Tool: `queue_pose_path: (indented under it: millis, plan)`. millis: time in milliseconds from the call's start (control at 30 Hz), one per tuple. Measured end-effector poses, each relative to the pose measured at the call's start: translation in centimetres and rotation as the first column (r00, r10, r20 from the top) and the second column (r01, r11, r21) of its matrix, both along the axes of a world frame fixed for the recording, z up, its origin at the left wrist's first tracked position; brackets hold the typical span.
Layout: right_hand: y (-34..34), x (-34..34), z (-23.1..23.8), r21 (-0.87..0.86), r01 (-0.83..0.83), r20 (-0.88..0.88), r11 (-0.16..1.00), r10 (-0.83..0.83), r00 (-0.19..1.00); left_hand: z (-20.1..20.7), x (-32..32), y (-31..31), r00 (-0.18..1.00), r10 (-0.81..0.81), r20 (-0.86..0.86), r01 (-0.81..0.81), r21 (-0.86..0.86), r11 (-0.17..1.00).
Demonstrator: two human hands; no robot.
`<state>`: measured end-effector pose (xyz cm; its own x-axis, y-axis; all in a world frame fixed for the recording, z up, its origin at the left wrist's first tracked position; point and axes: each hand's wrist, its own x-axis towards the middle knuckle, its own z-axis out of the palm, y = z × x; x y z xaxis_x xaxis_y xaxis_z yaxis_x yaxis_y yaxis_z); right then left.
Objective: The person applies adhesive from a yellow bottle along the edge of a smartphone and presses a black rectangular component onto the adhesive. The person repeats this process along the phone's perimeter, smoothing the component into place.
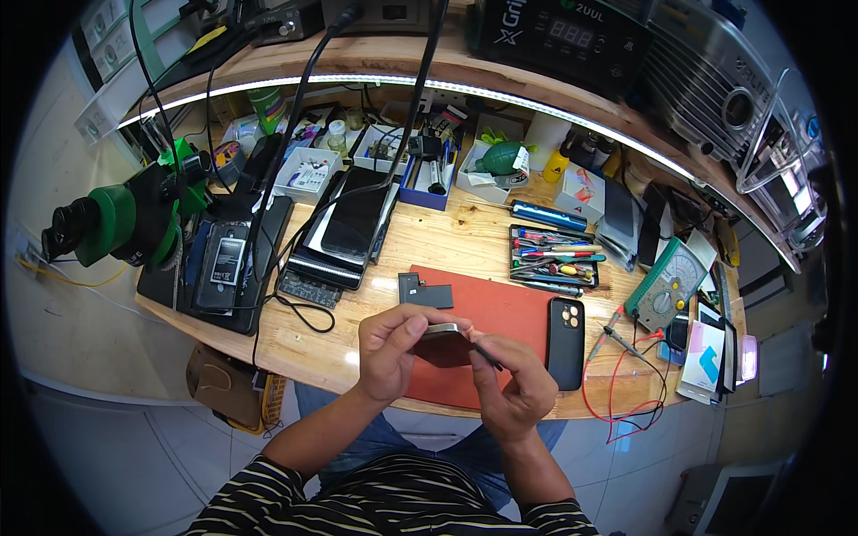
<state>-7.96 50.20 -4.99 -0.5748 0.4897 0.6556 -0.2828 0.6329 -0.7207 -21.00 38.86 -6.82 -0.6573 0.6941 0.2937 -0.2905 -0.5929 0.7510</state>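
Observation:
Over the red-orange mat (500,308), my left hand (389,351) is closed round a smartphone (443,347) with a silvery edge, tilted with its dark face toward me. At the phone's right end, the thumb and fingers of my right hand (516,384) pinch a small dark piece (486,355). Whether this is a separate item or part of the phone, I cannot tell. Just beyond my hands lies a black L-shaped phone battery (426,293), at the mat's far left corner. A black phone case (566,345) with round camera holes rests right of my right hand.
A tray of screwdrivers and tweezers (556,257) stands behind the mat. To the right is a green multimeter (668,284) with red and black leads. Stacked phones (351,228), loose cables and a green microscope (116,219) occupy the left. A lit shelf (572,103) spans the back.

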Motion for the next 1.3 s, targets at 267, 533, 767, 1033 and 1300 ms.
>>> queue_pose_path:
  millis: [267,533,767,1033,1300]
  plan:
    - [-0.4,0.3,-0.5,0.028,-0.009,-0.054,1.000,0.011,0.998,-0.1,0.6,-0.3,0.999,0.042,-0.015,-0.042,-0.003,0.999]
    - [-0.6,0.3,-0.7,0.080,0.002,-0.077,0.997,0.004,0.997,-0.1,0.9,-0.4,0.997,0.058,-0.046,-0.059,-0.010,0.998]
    - [-0.7,0.0,-1.2,0.075,0.040,-0.078,0.996,-0.034,0.996,0.2,1.3,-0.4,0.992,0.102,-0.072,-0.107,-0.072,0.992]
    - [-0.5,-0.7,-1.9,0.055,0.062,-0.121,0.997,-0.055,0.991,1.1,2.3,0.0,0.969,0.181,-0.167,-0.218,-0.240,0.946]
    - [-0.1,-0.4,-3.1,-0.030,0.058,-0.180,0.998,-0.062,0.982,1.2,3.4,0.4,0.880,0.232,-0.415,-0.351,-0.238,0.906]
